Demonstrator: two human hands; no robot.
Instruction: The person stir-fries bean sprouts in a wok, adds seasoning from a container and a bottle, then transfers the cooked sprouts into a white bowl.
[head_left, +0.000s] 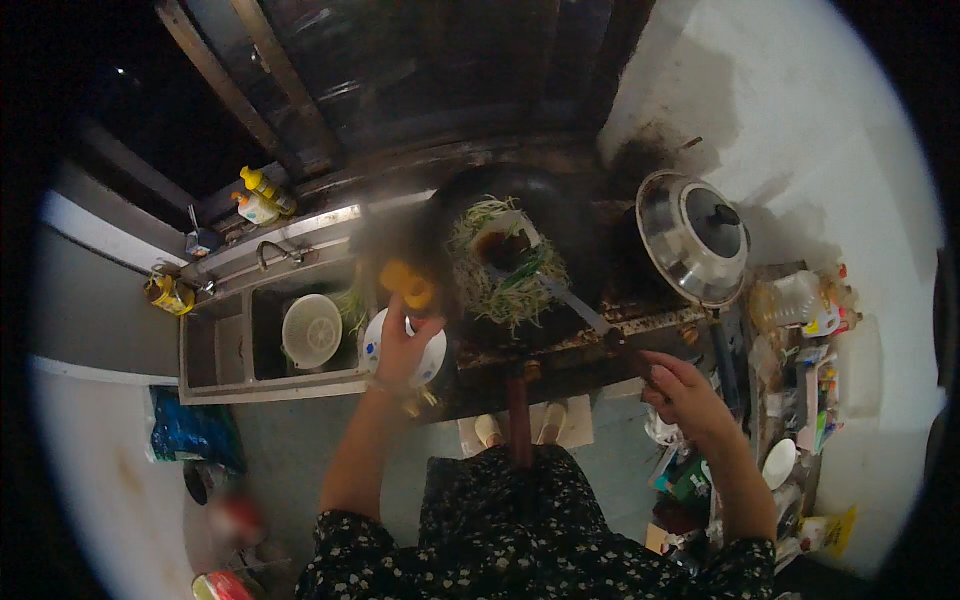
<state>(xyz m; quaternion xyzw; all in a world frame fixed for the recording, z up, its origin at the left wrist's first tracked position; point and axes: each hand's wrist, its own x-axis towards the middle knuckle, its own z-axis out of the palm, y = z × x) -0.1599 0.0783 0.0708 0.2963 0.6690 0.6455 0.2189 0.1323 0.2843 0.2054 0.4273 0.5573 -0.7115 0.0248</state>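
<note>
My right hand (679, 394) grips the dark handle of a metal wok utensil (574, 304), a spatula or ladle. Its far end reaches into a dark wok (517, 176) holding pale green shredded vegetables (487, 300). Amid the shreds is a patch of dark brown liquid (502, 249); a pale rim curves around it. My left hand (409, 341) is left of the wok, over a white bowl (431, 364) with blue marks. Its fingers are closed around a small container with a yellow lid (412, 289), blurred by motion or steam.
A white colander (313, 331) sits in the metal sink (270, 386) at left, below a faucet (274, 253). A domed steel lid (690, 240) stands right of the wok. The wok's reddish handle (519, 412) points towards me. Plastic bottles (795, 300) crowd the right-hand shelf.
</note>
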